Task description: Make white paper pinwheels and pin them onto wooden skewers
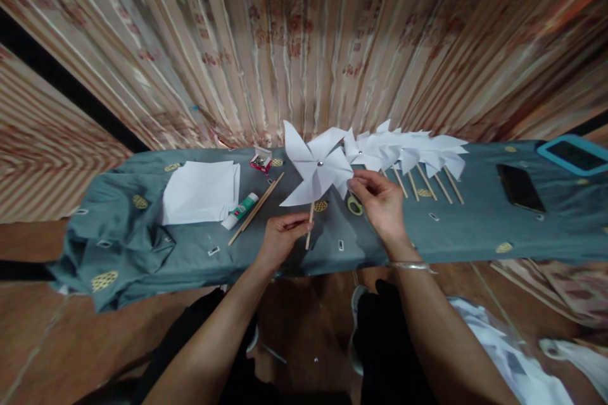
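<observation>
A white paper pinwheel (317, 164) with a metal pin at its middle stands upright on a thin wooden stick (310, 226). My left hand (281, 235) pinches that stick near its lower half. My right hand (380, 201) holds the tip of the pinwheel's right blade between thumb and fingers. Both hands hover over a bench covered in grey-green cloth (465, 228).
A row of finished pinwheels (408, 153) on sticks lies at the back right. A stack of white paper (199, 191), a glue stick (240, 211), spare sticks (259, 205), a small pin box (260, 159), a tape roll (354, 205), a phone (520, 187) and a tablet (572, 154) lie about.
</observation>
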